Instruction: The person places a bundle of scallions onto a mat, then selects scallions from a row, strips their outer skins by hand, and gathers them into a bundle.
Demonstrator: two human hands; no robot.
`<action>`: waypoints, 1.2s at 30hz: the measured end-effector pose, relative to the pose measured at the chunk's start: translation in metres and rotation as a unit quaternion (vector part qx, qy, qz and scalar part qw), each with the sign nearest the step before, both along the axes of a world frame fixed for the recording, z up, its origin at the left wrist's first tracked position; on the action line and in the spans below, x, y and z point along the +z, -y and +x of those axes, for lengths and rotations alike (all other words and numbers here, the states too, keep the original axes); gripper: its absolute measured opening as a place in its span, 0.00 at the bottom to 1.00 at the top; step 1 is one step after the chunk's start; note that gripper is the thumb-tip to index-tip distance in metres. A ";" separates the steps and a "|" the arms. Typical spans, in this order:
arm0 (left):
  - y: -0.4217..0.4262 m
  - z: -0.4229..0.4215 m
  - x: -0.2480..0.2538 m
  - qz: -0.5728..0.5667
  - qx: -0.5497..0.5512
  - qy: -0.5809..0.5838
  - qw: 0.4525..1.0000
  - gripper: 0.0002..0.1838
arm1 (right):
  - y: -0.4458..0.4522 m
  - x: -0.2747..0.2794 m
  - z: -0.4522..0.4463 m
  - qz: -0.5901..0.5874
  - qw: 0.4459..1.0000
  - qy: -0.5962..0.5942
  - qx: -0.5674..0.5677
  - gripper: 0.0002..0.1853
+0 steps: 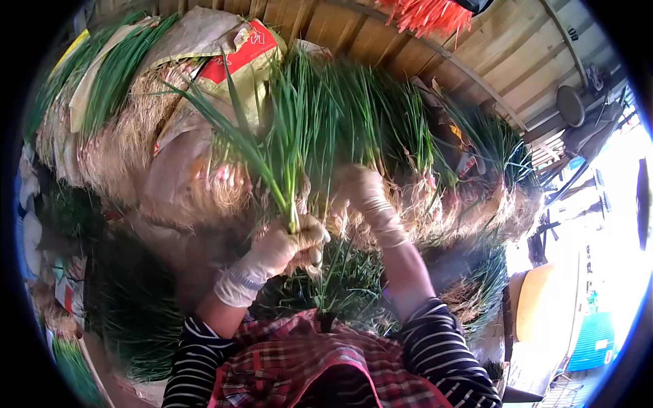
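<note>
My left hand (pixel 289 246), in a pale glove, is closed round the lower stems of some green onions (pixel 291 180), whose long leaves rise upright and fan to the left. My right hand (pixel 359 194), gloved too, reaches to the heap of green onions (pixel 340 102) in front of me. Motion blurs its fingers, so their grip cannot be made out. Pale roots (pixel 418 204) of the heaped onions hang toward me. Loose green leaves (pixel 340 279) lie below my hands, near my plaid apron.
At the back left, a sack with a red label (pixel 248 47) lies among more onion bunches (pixel 136 75). Red plastic strips (pixel 425 17) hang at the top. A yellow container (pixel 536 302) and a blue basket (pixel 590 341) stand to the right.
</note>
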State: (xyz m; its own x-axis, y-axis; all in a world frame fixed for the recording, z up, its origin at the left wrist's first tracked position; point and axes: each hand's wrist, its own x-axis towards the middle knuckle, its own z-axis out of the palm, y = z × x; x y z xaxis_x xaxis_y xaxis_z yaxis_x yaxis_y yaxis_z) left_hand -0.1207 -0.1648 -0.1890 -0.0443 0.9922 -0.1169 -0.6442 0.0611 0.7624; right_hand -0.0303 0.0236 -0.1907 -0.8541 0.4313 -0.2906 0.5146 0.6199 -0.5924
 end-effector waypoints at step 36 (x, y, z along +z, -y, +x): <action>-0.028 0.003 -0.017 -0.057 0.071 0.044 0.995 0.14 | -0.088 0.039 0.007 0.190 0.950 -0.070 -0.237 0.12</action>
State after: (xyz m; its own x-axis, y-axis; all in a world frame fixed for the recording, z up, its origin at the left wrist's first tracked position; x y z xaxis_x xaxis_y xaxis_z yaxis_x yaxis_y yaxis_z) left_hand -0.1174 -0.1365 -0.2056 -0.1675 0.9569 -0.2371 -0.7158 0.0473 0.6967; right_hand -0.0232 0.1115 -0.1515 -0.5572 0.8278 0.0648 0.7221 0.5217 -0.4543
